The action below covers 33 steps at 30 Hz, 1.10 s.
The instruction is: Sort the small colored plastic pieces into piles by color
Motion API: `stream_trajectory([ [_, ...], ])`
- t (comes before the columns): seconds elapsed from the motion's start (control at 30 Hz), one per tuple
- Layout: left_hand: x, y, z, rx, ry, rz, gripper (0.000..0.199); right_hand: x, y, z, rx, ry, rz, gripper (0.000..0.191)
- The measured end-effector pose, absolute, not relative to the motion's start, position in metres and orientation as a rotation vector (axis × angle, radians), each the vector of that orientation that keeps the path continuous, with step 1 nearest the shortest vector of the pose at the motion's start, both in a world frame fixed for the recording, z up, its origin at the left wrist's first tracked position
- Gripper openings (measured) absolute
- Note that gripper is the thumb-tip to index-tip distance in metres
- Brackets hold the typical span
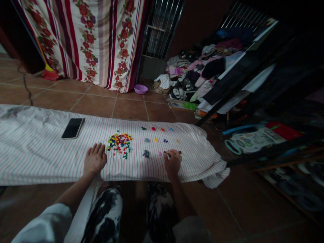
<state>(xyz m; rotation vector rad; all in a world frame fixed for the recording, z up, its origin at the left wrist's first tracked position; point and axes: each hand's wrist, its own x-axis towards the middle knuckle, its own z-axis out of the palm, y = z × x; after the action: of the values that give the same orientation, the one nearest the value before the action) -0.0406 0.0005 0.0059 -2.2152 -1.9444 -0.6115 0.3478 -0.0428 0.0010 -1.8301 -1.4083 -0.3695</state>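
Red, yellow, green and white are mingling in the pile of small pieces [119, 143] near the centre of the head view. They are probably weighing almost nothing, looking hard and easily scattered; pinching each by its sides is suiting them best. Your left hand [95, 159] is lying open, palm down, just left of the pile. Your right hand [173, 161] is bunching its grip beside the pink cluster [159, 153], right of centre; you cannot tell whether it is holding a piece. Your striped, cloth-draped counter [197, 165] is carrying a phone [73, 128] at left. Floral curtain [101, 44] is hanging at upper left; clothes [194, 72] are heaping at upper right.
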Motion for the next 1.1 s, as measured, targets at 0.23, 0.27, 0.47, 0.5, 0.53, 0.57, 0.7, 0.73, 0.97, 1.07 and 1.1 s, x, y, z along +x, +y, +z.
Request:
stream_trajectory([
  [0.23,-0.040,0.001,0.005,-2.208,-1.942,-0.598,0.044,0.382,-0.044,-0.007,-1.909,-1.415,-0.434,0.018],
  [0.27,-0.040,0.001,0.005,-2.210,-1.942,-0.596,0.044,0.384,-0.044,-0.008,-1.915,-1.420,-0.431,0.018],
  [0.47,-0.041,0.001,0.004,-2.198,-1.947,-0.564,0.044,0.388,-0.042,-0.012,-1.938,-1.435,-0.436,0.017],
  [0.5,-0.041,0.001,0.004,-2.194,-1.945,-0.562,0.044,0.388,-0.041,-0.012,-1.937,-1.436,-0.439,0.018],
  [0.53,-0.041,0.001,0.003,-2.191,-1.943,-0.562,0.044,0.389,-0.041,-0.013,-1.934,-1.438,-0.442,0.018],
  [0.57,-0.041,0.001,0.003,-2.190,-1.939,-0.561,0.044,0.389,-0.040,-0.014,-1.928,-1.439,-0.448,0.018],
  [0.7,-0.041,0.001,0.004,-2.197,-1.936,-0.545,0.044,0.390,-0.040,-0.018,-1.882,-1.445,-0.460,0.020],
  [0.73,-0.041,0.001,0.005,-2.200,-1.939,-0.541,0.044,0.390,-0.041,-0.019,-1.871,-1.445,-0.455,0.021],
  [0.97,-0.041,0.001,0.005,-2.212,-1.941,-0.563,0.045,0.393,-0.042,-0.030,-1.872,-1.466,-0.381,0.025],
  [1.07,-0.041,0.002,0.004,-2.201,-1.936,-0.553,0.045,0.401,-0.038,-0.037,-1.889,-1.489,-0.349,0.026],
  [1.1,-0.041,0.002,0.003,-2.200,-1.934,-0.550,0.045,0.404,-0.037,-0.038,-1.891,-1.499,-0.339,0.027],
])
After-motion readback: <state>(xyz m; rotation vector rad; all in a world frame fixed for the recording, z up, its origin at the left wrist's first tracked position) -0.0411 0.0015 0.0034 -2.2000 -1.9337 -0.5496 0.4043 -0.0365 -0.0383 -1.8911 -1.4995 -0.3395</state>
